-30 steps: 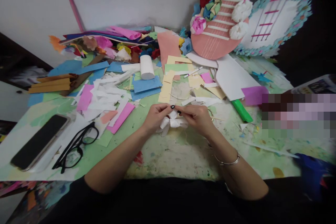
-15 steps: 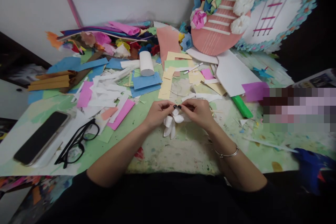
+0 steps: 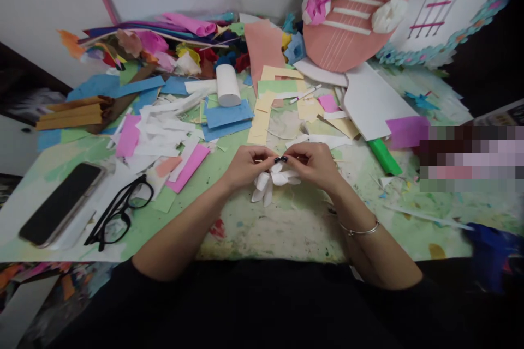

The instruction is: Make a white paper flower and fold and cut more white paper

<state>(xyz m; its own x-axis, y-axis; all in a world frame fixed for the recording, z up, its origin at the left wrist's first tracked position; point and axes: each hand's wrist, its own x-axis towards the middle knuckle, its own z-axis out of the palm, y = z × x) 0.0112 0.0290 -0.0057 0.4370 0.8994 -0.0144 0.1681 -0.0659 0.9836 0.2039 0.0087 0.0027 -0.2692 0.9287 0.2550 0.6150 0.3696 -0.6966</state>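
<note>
A small white paper flower [image 3: 272,181] with looped petals hangs between my two hands above the paint-stained green table [image 3: 262,229]. My left hand [image 3: 245,166] pinches it from the left, fingers closed. My right hand [image 3: 313,164] pinches it from the right, thumb and forefinger meeting at the flower's top. The petals droop down and to the left below my fingertips. A thin bangle sits on my right wrist.
Paper scraps [image 3: 164,136] litter the left and back. A white roll [image 3: 227,85] stands behind. A phone [image 3: 59,204] and black glasses [image 3: 118,217] lie left. A green marker [image 3: 383,156] lies right, a pink paper guitar [image 3: 347,22] at the back.
The flower has turned in my fingers, so its petals now hang downward instead of spreading sideways. Both hands stayed together, and the camera view tilted down slightly.
</note>
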